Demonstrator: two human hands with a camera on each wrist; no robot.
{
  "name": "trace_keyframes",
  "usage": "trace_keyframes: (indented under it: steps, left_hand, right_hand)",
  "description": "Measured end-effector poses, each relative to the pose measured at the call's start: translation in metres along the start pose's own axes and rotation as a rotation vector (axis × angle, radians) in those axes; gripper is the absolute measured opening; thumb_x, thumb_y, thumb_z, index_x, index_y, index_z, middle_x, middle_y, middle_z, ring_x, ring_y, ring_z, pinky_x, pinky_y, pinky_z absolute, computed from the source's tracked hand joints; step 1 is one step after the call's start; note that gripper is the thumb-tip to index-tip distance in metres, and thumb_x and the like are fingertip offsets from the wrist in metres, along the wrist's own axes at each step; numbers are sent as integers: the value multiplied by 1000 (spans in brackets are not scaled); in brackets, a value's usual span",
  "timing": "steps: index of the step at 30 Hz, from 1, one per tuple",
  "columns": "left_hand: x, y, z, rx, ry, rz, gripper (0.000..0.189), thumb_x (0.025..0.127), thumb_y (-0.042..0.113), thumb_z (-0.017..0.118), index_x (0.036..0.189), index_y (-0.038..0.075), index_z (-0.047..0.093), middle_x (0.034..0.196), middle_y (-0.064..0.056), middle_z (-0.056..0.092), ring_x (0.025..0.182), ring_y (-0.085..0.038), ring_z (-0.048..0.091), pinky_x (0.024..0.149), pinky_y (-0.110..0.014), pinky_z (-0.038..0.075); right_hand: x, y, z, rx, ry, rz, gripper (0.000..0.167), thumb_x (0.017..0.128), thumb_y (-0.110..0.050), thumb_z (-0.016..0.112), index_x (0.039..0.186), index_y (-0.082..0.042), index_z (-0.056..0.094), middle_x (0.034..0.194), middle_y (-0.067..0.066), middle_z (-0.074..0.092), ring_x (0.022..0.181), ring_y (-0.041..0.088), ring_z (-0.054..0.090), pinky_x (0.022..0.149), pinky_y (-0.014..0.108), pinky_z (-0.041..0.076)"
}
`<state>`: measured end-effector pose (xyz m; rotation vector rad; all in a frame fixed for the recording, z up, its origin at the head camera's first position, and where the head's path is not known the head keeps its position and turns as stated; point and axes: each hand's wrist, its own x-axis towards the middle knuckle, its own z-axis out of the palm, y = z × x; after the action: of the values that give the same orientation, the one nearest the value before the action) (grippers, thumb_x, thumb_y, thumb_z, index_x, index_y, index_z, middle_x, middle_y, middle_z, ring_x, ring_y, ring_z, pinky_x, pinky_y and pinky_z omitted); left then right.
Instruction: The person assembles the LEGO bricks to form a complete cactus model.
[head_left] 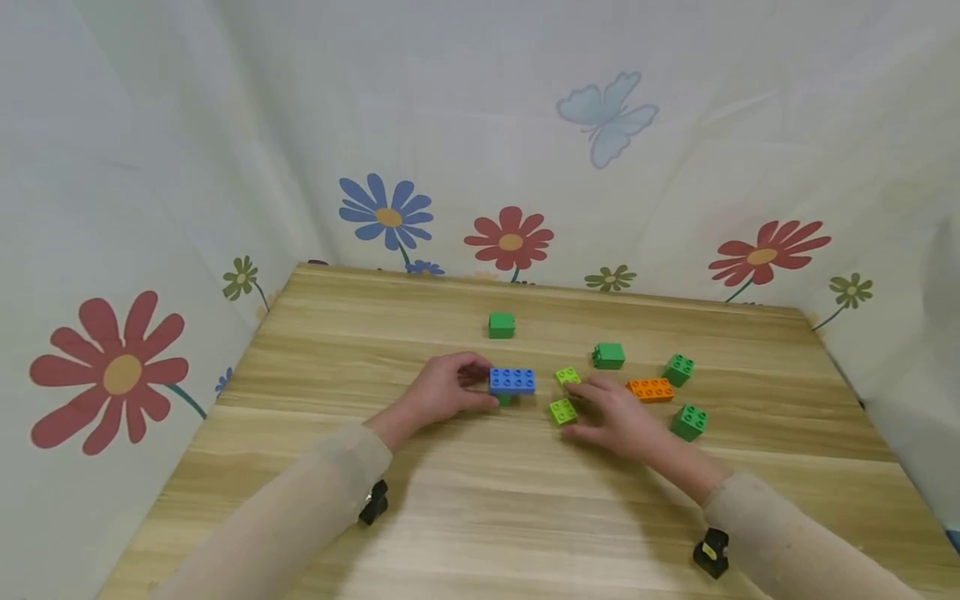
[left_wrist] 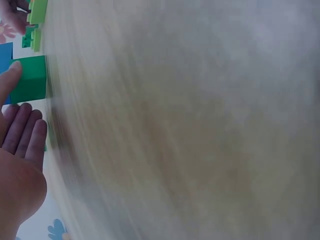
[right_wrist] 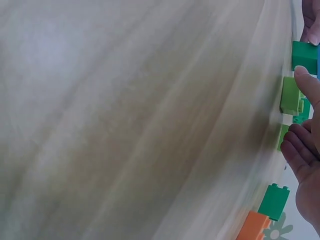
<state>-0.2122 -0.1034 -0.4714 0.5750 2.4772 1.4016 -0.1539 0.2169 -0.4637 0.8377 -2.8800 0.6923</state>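
Observation:
At the middle of the table a blue eight-stud brick sits on top of a green brick. My left hand holds this stack from its left side, thumb at the near face and index finger at the far corner. Just right of it lie two lime four-stud bricks, the nearer lime brick and the farther lime brick. My right hand hovers close around them, thumb on the near side and fingers loosely bent by the farther one. Its thumb overlaps the nearer lime brick's edge.
An orange brick lies right of the right hand, between two upright green bricks, one behind and one in front. Farther back, a green brick and another green brick lie on their sides. A floral curtain stands behind the wooden table.

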Motion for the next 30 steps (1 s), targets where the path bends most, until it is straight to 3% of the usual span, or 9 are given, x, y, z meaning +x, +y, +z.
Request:
trace_keyframes:
  steps: [9, 20, 25, 30]
  left_hand:
    - [-3, 0, 3, -98, 24, -22, 47, 85, 20, 94, 126, 10, 73, 124, -4, 75, 119, -22, 71, 103, -35, 59]
    - [-4, -1, 7, -143, 59, -27, 40, 85, 15, 93, 120, 6, 74, 115, -5, 76, 109, -21, 73, 98, -35, 62]
    - [-4, 0, 6, -145, 55, -26, 40, 85, 15, 93, 119, 6, 74, 115, -6, 77, 109, -21, 74, 97, -34, 62]
    - [-3, 0, 6, -144, 49, -32, 40, 85, 15, 93, 119, 6, 74, 114, -6, 77, 108, -21, 74, 97, -34, 62]
  right_hand:
    - [-2, -4, 7, 19, 11, 50, 67, 86, -37, 92, 138, -3, 68, 126, 14, 69, 115, 31, 65, 102, 54, 57]
    - [0, -7, 15, -1, 54, 31, 62, 87, -38, 91, 133, -2, 70, 115, 6, 68, 101, 20, 63, 90, 45, 58]
    - [2, -8, 15, 3, 59, -6, 54, 89, -30, 90, 131, -2, 71, 113, 6, 68, 98, 19, 64, 87, 44, 58]
    - [7, -6, 12, 29, 41, -86, 53, 89, -20, 89, 134, -1, 70, 120, 11, 73, 107, 26, 70, 96, 48, 60]
